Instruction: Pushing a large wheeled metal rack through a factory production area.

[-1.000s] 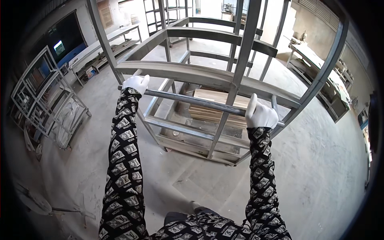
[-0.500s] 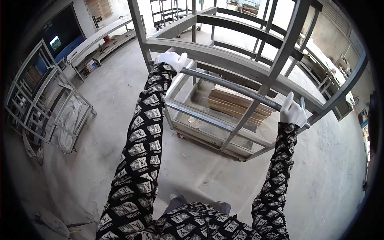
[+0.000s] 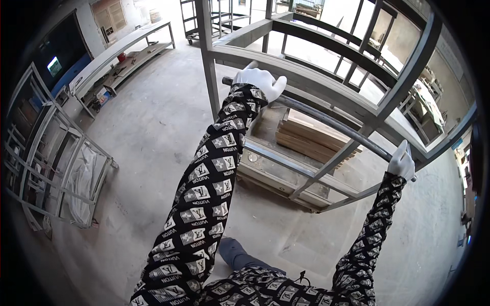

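Observation:
A long grey metal bar (image 3: 326, 120) runs across the near side of a tall metal frame cart (image 3: 291, 62). My left hand (image 3: 258, 84), in a white glove, is wrapped round the bar close to its left end. Near its right end, my right hand (image 3: 401, 166) grips the same bar, also gloved in white. Both arms reach forward in black-and-white patterned sleeves. Below the bar, a stack of brown boards (image 3: 301, 136) lies on the cart's low shelf. My left forearm hides part of the cart's left side.
At the left stands a metal rack (image 3: 56, 153) with clear plastic sheeting on it. Farther back, a long workbench (image 3: 127, 43) lines the wall. Another wheeled metal frame (image 3: 191, 23) is at the back, and a bench (image 3: 427, 109) stands at the right.
In my view, the cart, bar and both hands have shifted to the right. The left rack sits lower. One of my legs shows farther forward. Both hands have kept hold of the bar.

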{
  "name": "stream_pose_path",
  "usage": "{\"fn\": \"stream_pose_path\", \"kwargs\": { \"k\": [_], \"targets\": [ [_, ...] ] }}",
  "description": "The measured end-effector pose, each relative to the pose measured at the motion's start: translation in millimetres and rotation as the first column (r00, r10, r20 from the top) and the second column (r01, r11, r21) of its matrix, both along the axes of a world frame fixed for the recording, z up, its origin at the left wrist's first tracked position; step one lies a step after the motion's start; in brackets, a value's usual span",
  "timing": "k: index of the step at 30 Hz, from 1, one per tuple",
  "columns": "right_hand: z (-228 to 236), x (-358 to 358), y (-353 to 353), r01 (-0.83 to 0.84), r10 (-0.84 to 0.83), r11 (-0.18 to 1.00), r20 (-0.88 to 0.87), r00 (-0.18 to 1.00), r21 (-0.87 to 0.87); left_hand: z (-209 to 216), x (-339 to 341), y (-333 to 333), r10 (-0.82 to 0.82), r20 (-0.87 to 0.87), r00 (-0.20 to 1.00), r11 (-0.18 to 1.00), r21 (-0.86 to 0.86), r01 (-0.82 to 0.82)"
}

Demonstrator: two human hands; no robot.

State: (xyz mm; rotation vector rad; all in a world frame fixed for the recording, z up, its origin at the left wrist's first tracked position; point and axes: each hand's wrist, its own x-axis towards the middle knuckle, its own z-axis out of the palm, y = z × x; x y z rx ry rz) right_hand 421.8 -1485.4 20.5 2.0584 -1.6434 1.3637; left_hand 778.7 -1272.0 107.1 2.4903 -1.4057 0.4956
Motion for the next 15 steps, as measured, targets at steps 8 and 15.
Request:
{"fn": "stream_pose_path", "kwargs": {
  "k": [8,15],
  "targets": [
    [-7.0,23.5,1.2,0.095,-0.093,0.995,-0.055,0.994,0.035,-13.2,43.4,-12.2,-0.176,0.009,0.984,0.982,0.075,0.175],
    [-7.1,72.2,21.2,0.069,-0.075,0.991,-0.044,0.996,-0.113,-15.8,106.0,-41.7,-0.245,0.012,0.969,0.968,-0.054,0.245]
  ]
}}
